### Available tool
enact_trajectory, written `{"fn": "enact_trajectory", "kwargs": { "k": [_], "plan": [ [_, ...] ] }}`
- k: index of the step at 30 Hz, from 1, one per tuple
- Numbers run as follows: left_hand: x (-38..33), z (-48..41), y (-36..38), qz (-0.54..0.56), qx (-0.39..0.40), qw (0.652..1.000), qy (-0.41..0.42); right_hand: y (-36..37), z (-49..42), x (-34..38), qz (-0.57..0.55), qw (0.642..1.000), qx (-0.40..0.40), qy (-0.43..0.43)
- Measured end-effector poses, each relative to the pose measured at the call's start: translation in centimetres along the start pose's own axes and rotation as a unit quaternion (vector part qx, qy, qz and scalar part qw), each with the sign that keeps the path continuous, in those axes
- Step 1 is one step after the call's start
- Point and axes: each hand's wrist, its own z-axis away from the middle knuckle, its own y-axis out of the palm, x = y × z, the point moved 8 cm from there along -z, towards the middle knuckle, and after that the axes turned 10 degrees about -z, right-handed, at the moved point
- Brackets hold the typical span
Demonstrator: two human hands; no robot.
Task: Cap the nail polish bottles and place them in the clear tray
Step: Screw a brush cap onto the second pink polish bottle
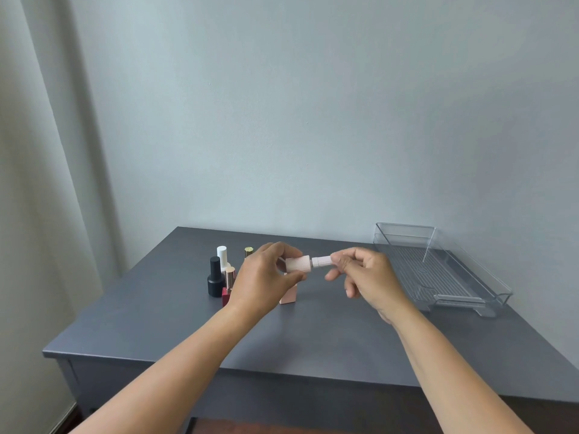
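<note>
I am holding a pink bottle (297,264) sideways in my left hand (266,277), my right hand (360,270) pinching its cap (322,261); I should be twisting gently, keeping both aligned.

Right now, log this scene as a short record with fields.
left hand: holds pale pink bottle tipped sideways
right hand: holds white cap at the bottle's neck
capping: not finished
clear tray: on table, right side, no bottles inside
standing on table: black bottle, white bottle, red bottle, pink square bottle
table: dark grey
</note>
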Motion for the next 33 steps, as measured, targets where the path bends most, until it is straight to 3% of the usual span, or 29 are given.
{"fn": "enact_trajectory", "kwargs": {
  "k": [6,14,20,26,30,33],
  "plan": [
    [-0.4,0.0,0.0,-0.006,-0.001,1.0,0.014,-0.8,-0.2,-0.5,0.029,0.997,-0.051,0.056],
    [0.0,-0.1,-0.3,-0.008,0.002,1.0,-0.001,0.2,-0.1,0.2,0.038,0.999,0.024,0.026],
    [0.3,-0.3,-0.2,-0.009,-0.003,1.0,-0.008,0.0,-0.4,0.1,0.018,1.0,0.013,-0.008],
    [0.0,-0.1,-0.1,-0.01,-0.001,1.0,0.004,-0.4,-0.5,-0.1,0.055,0.998,-0.024,0.032],
    [0.2,-0.1,-0.1,-0.009,0.004,1.0,-0.004,0.1,-0.2,-0.1,0.051,0.997,0.014,0.057],
    [0.5,-0.1,-0.1,-0.006,0.004,1.0,-0.009,0.4,0.0,0.4,0.031,0.999,0.035,0.025]
  ]
}}
